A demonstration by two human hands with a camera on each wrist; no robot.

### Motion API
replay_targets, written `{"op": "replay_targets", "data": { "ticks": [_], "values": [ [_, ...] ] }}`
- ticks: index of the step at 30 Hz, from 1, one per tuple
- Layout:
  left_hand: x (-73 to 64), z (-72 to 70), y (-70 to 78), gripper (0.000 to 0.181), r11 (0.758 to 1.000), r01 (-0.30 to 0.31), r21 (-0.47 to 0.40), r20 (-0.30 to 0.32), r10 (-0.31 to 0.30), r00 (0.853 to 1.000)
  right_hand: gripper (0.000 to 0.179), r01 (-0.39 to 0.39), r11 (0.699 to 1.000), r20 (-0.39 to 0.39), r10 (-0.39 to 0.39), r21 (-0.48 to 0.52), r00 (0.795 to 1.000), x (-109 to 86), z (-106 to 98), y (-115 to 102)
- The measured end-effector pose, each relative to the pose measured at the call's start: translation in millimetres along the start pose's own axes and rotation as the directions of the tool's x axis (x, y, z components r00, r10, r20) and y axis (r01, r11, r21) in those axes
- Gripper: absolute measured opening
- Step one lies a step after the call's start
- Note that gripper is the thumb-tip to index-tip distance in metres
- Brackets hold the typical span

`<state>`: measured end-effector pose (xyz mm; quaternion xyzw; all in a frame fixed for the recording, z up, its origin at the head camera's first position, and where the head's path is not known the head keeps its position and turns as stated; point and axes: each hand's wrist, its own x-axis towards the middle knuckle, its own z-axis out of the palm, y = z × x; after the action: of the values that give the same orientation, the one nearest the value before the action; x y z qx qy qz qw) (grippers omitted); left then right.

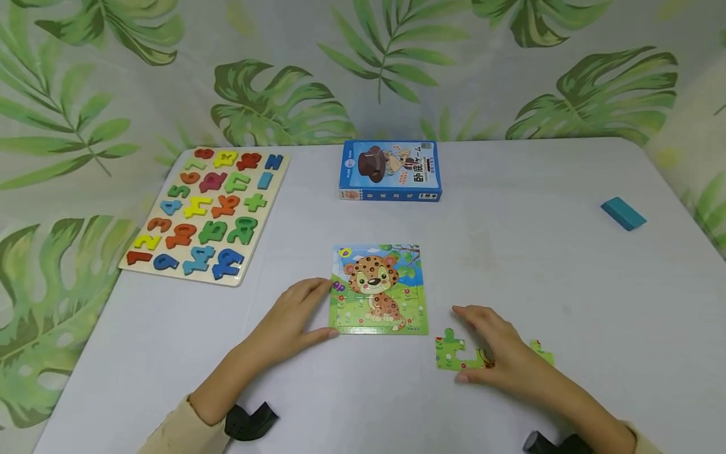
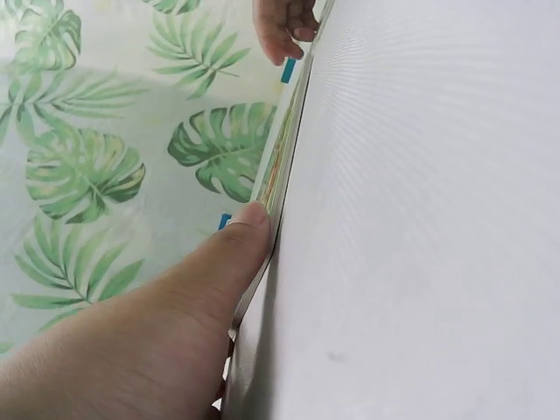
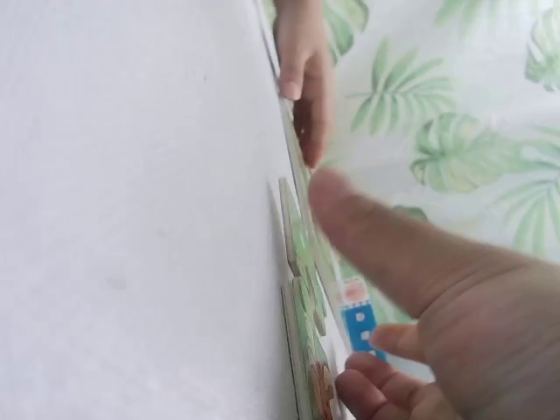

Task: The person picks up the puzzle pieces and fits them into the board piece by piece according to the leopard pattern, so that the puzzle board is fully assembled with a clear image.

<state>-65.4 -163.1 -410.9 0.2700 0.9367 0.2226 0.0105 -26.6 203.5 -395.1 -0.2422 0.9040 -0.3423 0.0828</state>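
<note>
A square leopard puzzle board (image 1: 377,290) lies flat in the middle of the table. At its left side is my left hand (image 1: 289,321), thumb by the lower left corner and fingertips along the left edge. In the left wrist view the thumb (image 2: 249,223) rests against the board's edge. My right hand (image 1: 501,350) is over loose green puzzle pieces (image 1: 448,354) to the board's right, thumb and fingers spread apart. Part of these pieces is hidden under the hand. Another green piece (image 1: 544,354) shows past its far side.
A wooden tray of coloured numbers (image 1: 241,274) lies at the back left. A blue game box (image 1: 391,170) lies behind the board, and a teal block (image 1: 624,213) lies toward the right edge. Leaf-patterned cloth (image 1: 391,57) hangs behind the table.
</note>
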Motion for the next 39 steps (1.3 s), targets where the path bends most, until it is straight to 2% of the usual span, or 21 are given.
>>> {"op": "replay_targets", "data": {
  "ticks": [5,11,21,28,34,37,39],
  "values": [
    [-0.2,-1.0,-1.0,0.076,1.000,-0.013,0.006,0.001,0.013,1.000,0.081,-0.024,0.998,0.000,0.024,-0.058,1.000,0.8,4.5,1.9],
    [-0.4,-1.0,-1.4,0.076,1.000,-0.015,0.003,0.010,0.015,1.000,0.072,0.029,0.993,-0.022,-0.032,-0.113,0.999,0.6,7.2,3.0],
    [-2.3,-1.7,-1.6,0.073,1.000,-0.010,0.000,0.023,0.010,1.000,0.057,0.044,0.994,-0.039,-0.048,-0.096,0.998,2.0,7.8,-1.6],
    [-2.5,-2.3,-0.9,0.072,1.000,-0.021,-0.001,0.017,0.021,1.000,0.041,0.140,0.973,-0.016,-0.145,-0.186,0.989,7.5,6.2,-8.7],
    [-2.7,-1.9,-1.1,0.072,1.000,-0.021,-0.001,0.016,0.021,1.000,0.039,0.158,0.956,0.019,-0.158,-0.248,0.987,10.4,0.2,-11.7],
    [-2.5,-1.6,-1.2,0.072,1.000,-0.019,-0.003,0.015,0.019,1.000,0.039,0.199,0.952,-0.011,-0.207,-0.234,0.978,13.7,-3.4,-15.5],
    [-2.5,-1.5,-1.3,0.072,1.000,-0.017,-0.003,0.014,0.017,1.000,0.040,0.253,0.945,-0.056,-0.269,-0.208,0.961,18.1,-6.2,-20.7]
  ]
}}
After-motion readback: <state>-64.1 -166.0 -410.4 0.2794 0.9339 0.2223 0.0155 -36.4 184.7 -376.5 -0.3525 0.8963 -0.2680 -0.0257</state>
